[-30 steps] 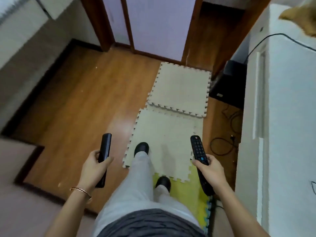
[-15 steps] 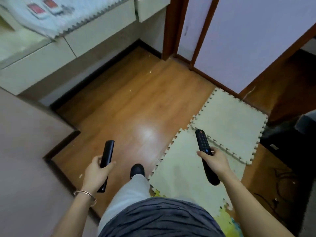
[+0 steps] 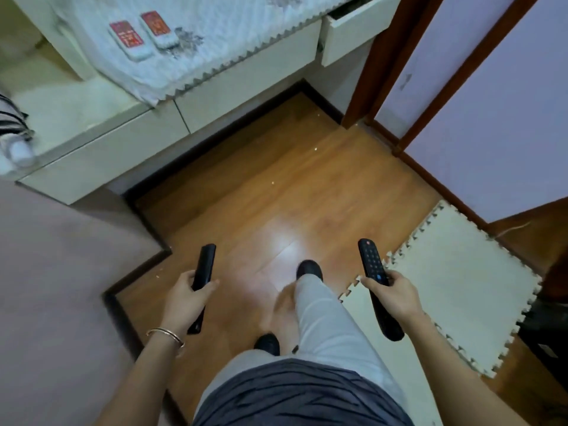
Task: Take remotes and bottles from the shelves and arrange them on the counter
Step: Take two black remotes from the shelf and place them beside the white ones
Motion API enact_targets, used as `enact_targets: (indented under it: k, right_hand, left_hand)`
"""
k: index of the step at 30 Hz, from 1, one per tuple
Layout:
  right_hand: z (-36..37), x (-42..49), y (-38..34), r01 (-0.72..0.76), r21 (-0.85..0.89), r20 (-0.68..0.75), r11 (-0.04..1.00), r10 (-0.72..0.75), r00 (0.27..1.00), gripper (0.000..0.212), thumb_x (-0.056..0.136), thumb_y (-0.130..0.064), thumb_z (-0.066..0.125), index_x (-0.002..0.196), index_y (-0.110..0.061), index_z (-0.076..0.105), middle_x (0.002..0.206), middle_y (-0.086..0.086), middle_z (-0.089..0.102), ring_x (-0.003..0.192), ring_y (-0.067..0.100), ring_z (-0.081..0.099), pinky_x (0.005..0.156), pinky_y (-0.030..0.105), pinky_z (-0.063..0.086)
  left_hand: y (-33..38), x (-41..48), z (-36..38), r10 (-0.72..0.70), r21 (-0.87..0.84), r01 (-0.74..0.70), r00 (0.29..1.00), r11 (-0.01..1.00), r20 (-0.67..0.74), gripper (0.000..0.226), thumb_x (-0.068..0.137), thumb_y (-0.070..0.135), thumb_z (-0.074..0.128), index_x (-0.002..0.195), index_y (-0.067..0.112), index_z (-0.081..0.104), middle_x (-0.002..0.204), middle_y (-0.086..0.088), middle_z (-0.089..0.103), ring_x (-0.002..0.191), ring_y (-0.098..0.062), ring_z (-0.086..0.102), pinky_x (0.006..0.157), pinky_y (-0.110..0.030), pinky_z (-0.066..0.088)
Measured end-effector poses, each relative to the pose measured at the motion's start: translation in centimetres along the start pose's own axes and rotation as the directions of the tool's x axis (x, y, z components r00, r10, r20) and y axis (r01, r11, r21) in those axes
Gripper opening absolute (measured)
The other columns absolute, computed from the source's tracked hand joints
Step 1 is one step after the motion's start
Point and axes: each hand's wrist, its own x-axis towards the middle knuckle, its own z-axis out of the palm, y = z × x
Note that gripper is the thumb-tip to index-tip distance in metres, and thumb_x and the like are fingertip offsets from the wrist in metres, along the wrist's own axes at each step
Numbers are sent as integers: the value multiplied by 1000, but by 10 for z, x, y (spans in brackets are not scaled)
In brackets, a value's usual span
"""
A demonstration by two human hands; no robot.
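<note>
- left hand [image 3: 187, 298] wrapped around a plain black remote [image 3: 203, 273], long axis pointing ahead toward the counter [image 3: 92, 118]
- right hand [image 3: 392, 292] gripping the buttoned remote [image 3: 373, 272] mid-body (buttons up), tip leaning slightly left

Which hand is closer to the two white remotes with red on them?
Left. The left hand is below the white remotes; the right hand is farther right.

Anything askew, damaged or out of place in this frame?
Two things: the drawer at the counter's right end stands open, and pale crumbs dot the wooden floor. Both black remotes sit securely in hand.
</note>
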Motion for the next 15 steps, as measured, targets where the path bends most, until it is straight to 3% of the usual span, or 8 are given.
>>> enact_targets:
  k: [4,8,11,15]
  right_hand:
    - [-14,71,-22,-84,-98,26,992,87,996,34,81,-30,68,105,-6,61,87,13,63,78,28,56,57,30,37]
    - [-42,148,-76,-96,-172,113,980,116,987,30,81,-27,67,99,-3,61,69,7,57,71,27,54,52,28,36]
    - [-52,196,-141,-24,-219,153,975,58,987,27,81,-29,67,96,-7,59,71,8,59,72,28,57,54,28,37]
    - [-50,245,-232,145,-231,198,962,-99,975,21,83,-29,64,91,-10,60,66,4,57,58,17,52,49,26,35]
  left_hand:
    - [41,57,11,-68,5,68,998,998,-3,50,84,29,64,126,7,49,99,-8,58,76,-20,53,57,-29,37]
    - [106,100,19,-101,0,101,994,995,-44,49,84,30,64,125,8,50,97,-9,61,75,-23,56,58,-30,39]
    - [159,125,15,-47,-16,46,995,999,-91,51,84,32,64,127,10,48,100,-4,56,80,-21,54,62,-29,40]
    - [201,158,-1,-78,-64,69,985,996,-152,52,84,30,64,128,8,47,105,-6,57,88,-23,54,72,-31,40]
